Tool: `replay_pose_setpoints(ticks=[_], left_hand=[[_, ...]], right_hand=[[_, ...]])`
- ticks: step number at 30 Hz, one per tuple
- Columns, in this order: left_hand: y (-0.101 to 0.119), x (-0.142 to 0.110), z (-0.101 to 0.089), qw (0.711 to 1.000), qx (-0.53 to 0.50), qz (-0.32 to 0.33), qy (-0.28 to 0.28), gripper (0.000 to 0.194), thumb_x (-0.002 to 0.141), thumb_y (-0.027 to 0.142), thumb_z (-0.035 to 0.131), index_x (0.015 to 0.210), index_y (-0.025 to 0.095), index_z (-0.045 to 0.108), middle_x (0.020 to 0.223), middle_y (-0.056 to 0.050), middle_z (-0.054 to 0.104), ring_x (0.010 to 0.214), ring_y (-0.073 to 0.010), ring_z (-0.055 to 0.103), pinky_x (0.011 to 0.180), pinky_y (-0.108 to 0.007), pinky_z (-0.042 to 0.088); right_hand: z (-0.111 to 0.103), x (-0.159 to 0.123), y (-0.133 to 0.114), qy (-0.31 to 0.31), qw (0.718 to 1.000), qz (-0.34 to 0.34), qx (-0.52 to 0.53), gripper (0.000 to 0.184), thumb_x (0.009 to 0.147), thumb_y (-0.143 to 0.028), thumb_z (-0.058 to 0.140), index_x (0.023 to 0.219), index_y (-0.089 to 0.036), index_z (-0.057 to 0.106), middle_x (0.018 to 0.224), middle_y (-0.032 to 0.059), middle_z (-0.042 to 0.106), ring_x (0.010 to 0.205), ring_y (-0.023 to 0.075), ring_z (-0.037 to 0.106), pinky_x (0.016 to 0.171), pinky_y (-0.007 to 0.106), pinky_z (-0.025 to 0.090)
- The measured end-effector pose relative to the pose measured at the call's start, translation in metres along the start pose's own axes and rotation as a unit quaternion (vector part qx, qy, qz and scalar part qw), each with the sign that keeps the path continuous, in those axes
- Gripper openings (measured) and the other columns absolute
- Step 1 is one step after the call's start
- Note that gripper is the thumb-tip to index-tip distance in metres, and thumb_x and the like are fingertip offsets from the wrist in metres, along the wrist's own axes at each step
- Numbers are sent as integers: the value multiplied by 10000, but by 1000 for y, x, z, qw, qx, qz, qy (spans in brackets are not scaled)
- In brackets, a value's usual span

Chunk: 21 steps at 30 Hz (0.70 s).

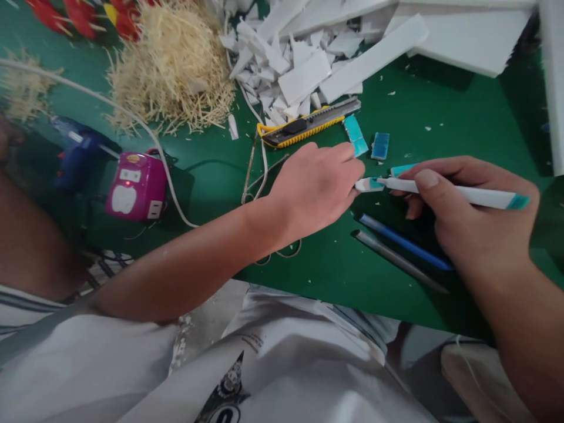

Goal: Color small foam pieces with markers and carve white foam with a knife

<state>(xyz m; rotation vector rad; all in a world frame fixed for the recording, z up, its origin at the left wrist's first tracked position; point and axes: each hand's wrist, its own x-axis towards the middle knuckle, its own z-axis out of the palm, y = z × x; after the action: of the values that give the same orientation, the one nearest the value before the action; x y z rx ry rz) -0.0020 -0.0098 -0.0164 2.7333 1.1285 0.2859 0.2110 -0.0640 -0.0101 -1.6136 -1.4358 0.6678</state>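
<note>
My left hand is closed, its fingertips pinching a small white foam piece with teal colouring on it. In my right hand lies a white marker with a teal end, gripped like a pen. Its tip points left and meets the small piece. Just beyond my left fingers is a teal-coloured strip, with a blue piece to its right. Another teal piece is partly hidden behind my right fingers. A blue pen and a grey pen rest below the hands.
A yellow box cutter lies beyond my left hand, blade exposed. White foam scraps and pale shredded straw are heaped behind. To the left are a pink power box, a blue glue gun, a white cable and another person's arm.
</note>
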Motion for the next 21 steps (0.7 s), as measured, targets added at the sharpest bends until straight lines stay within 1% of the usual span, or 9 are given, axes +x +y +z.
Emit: replay_pose_setpoints(ticks=[4,6,8,9,13,16,17,20,21], left_hand=[[1,1,-1,1000,-2,0,-7,264,1070,280,526,1057,234,785,967,-41,726,933,-221,707,817,-365,483],[2,1,-1,1000,-4,-1,-13,251,1071,281,539,1064,220,783,972,-46,723,937,-227,711,817,-370,479],[2,1,-2,1000,1,-3,-19,242,1070,284,554,1068,209,784,983,-50,724,935,-231,714,809,-370,476],[2,1,-2,1000,3,-4,-21,238,1069,283,558,1068,211,785,986,-48,726,933,-228,714,805,-367,476],[2,0,-1,1000,-5,-12,-14,233,1064,272,558,1065,231,787,983,-36,725,938,-219,709,815,-358,482],[1,-1,2,1000,-12,-10,-6,257,1069,288,540,1079,240,792,987,-33,724,946,-218,705,828,-363,491],[1,-1,2,1000,-11,-8,-1,267,1072,297,533,1084,246,795,983,-29,726,939,-216,702,826,-361,493],[0,-2,4,1000,-6,-3,13,278,1074,309,528,1071,260,801,960,-27,734,912,-210,697,806,-353,494],[0,-1,4,1000,-3,-2,15,273,1072,305,531,1057,258,799,955,-28,738,904,-209,696,800,-351,491]], right_hand=[[0,1,0,13,1000,-9,-12,89,863,-315,801,819,-257,852,608,-10,702,515,125,595,487,281,460],[0,1,0,11,1000,-4,-19,118,859,-297,786,760,-264,842,578,-12,686,487,118,565,455,266,419],[0,2,0,-14,999,14,-30,186,858,-258,753,686,-266,822,544,-12,670,456,113,538,422,255,372],[0,1,0,-14,999,12,-27,208,861,-250,740,668,-266,818,534,-11,665,446,112,532,415,253,360],[0,1,-2,14,1000,4,-19,147,860,-276,766,741,-263,852,555,-9,678,494,121,587,465,266,436],[0,1,-5,-6,999,27,-39,199,845,-249,740,664,-252,823,522,-6,657,462,116,556,435,260,394],[0,1,-5,-7,999,25,-39,212,848,-249,731,654,-251,818,524,-5,660,463,119,559,435,263,398],[0,1,-6,7,1000,7,-29,125,845,-286,778,747,-251,847,580,-3,703,514,141,608,481,289,469],[0,1,-6,11,1000,3,-27,97,841,-299,798,776,-253,854,596,-3,714,522,143,611,487,293,477]])
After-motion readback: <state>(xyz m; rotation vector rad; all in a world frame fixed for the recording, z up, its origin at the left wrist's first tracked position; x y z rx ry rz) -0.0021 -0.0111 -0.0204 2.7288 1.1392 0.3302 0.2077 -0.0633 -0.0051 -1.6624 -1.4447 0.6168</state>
